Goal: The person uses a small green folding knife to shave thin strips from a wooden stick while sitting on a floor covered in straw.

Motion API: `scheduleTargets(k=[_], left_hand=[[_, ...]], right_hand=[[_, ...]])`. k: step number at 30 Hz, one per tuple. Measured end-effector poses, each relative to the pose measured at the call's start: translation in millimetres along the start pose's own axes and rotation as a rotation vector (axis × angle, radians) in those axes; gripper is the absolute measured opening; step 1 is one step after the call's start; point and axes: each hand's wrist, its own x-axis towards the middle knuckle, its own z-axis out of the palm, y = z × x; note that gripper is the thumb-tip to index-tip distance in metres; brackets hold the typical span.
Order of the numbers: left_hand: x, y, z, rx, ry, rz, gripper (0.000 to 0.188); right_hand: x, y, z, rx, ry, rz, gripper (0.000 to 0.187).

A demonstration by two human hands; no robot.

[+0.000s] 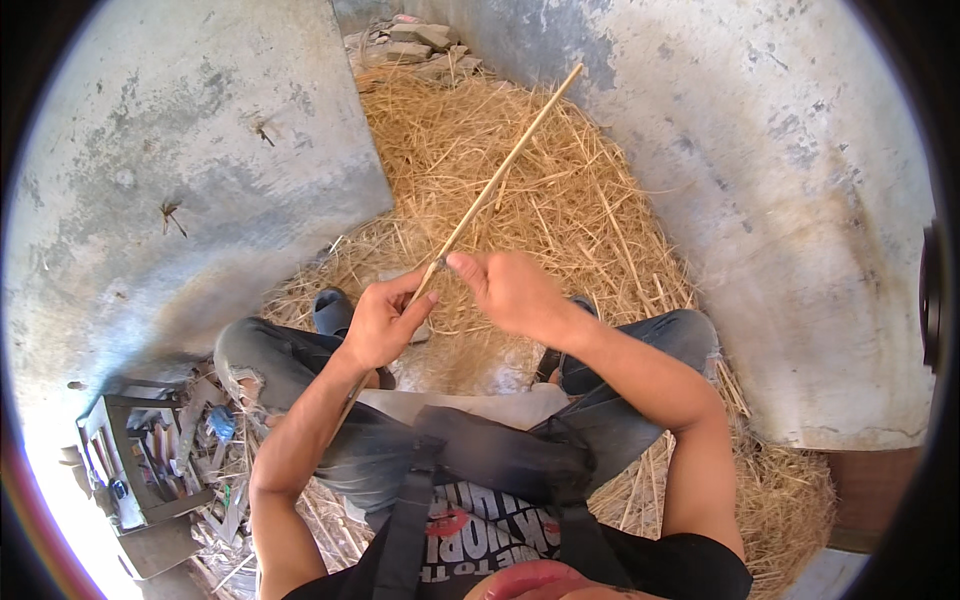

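A long, thin, straw-coloured stick, perhaps bamboo or cane, slants from the upper right down through my left hand. My left hand is closed round it, thumb and fingers pinching it from both sides. The stick's lower part runs on beneath my left forearm and over my left thigh. My right hand is closed just right of the stick, its thumb tip at a small dark spot on the shaft, just above the left hand's grip. Its other fingers are curled out of sight, so whatever they hold is hidden.
Loose straw covers the floor between two worn plaster walls. Broken stones lie at the far end. My legs are bent to both sides. At lower left stands a dark open box of tool-like things, beside a blue scrap.
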Motion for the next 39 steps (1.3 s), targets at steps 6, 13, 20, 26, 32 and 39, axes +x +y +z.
scheduleTargets(k=[6,13,20,26,32,39], left_hand=[[-3,-2,2,-0.028,-0.035,-0.01,0.044],[-6,-4,-2,0.062,0.031,-0.035,0.04],[-2,-1,2,0.034,0.002,-0.002,0.039],[-4,1,2,0.014,0.008,-0.012,0.037],[-2,6,-1,-0.055,-0.022,-0.047,0.033],[-1,16,-1,-0.126,-0.077,-0.034,0.038]], right_hand=[[28,10,-57,0.119,0.052,0.325,0.078],[6,-3,8,0.037,0.049,-0.001,0.073],[19,8,-27,0.106,0.087,0.133,0.074],[18,12,-13,0.108,0.024,0.146,0.071],[8,-12,-15,0.202,0.029,0.087,0.072],[14,4,-20,0.306,0.081,0.151,0.075]])
